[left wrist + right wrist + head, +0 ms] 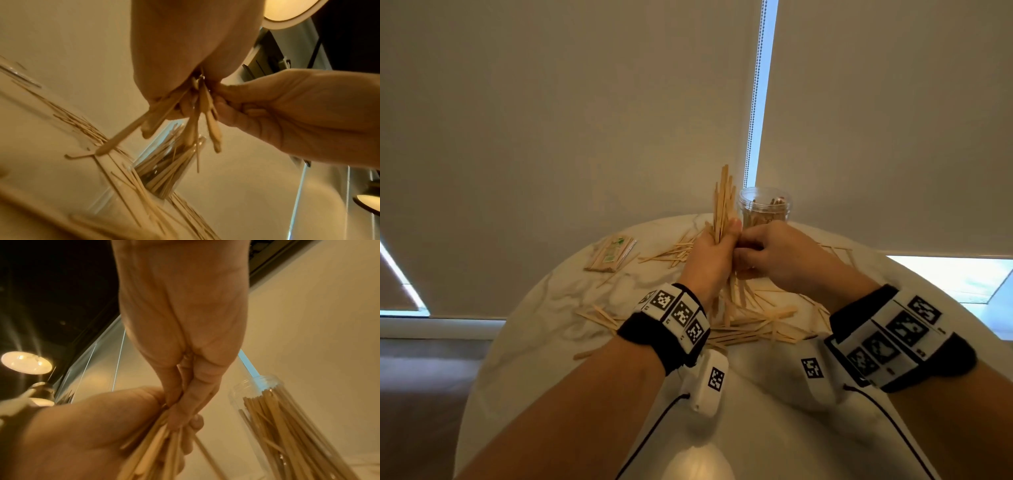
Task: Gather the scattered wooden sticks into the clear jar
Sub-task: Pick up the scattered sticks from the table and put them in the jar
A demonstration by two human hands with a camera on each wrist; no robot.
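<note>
My left hand (714, 248) grips an upright bundle of wooden sticks (723, 197) above the round table. Their lower ends fan out below the fist (193, 123). My right hand (763, 253) sits right beside it, fingers curled and pinching sticks at the bundle's side (162, 449). The clear jar (764, 205) stands just behind both hands, upright, with several sticks inside (273, 418). Many loose sticks (743, 329) lie scattered on the table under and around my wrists.
A wrapped packet of sticks (611, 253) lies at the table's back left. The white marbled table (544, 308) ends close behind the jar, with roller blinds beyond. More loose sticks (671, 253) lie left of my hands.
</note>
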